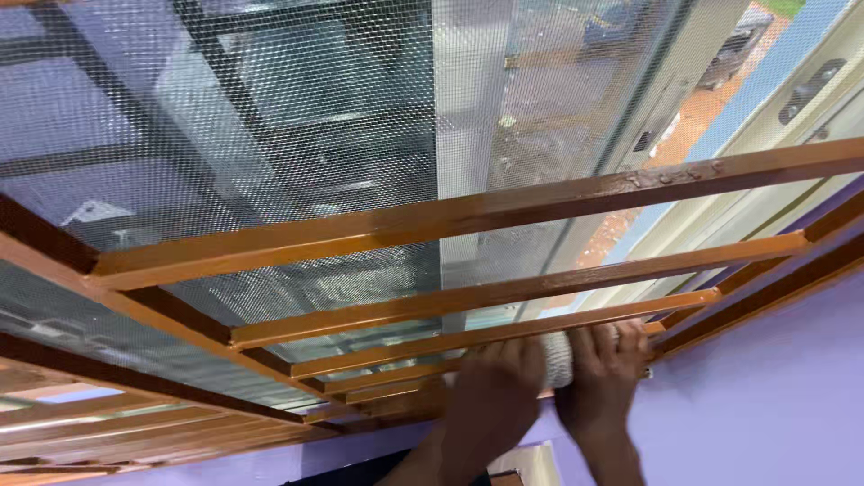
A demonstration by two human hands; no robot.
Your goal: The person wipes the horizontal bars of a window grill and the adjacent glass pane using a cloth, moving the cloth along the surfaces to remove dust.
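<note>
Both my hands are raised to a window grille of glossy orange-brown bars (504, 292). My left hand (493, 389) and my right hand (605, 369) sit side by side low in the view, each closed on a white cloth (559, 358) that is bunched between them. The cloth is pressed against one of the lower bars (432, 340) of the grille. My fingers curl over the bar from below. Most of the cloth is hidden by my hands.
Behind the bars is a fine wire mesh screen (297, 135) and a pale sliding window frame (468, 108). A purple wall (765, 405) lies to the right and below. Outside, reddish ground shows through the mesh at the upper right.
</note>
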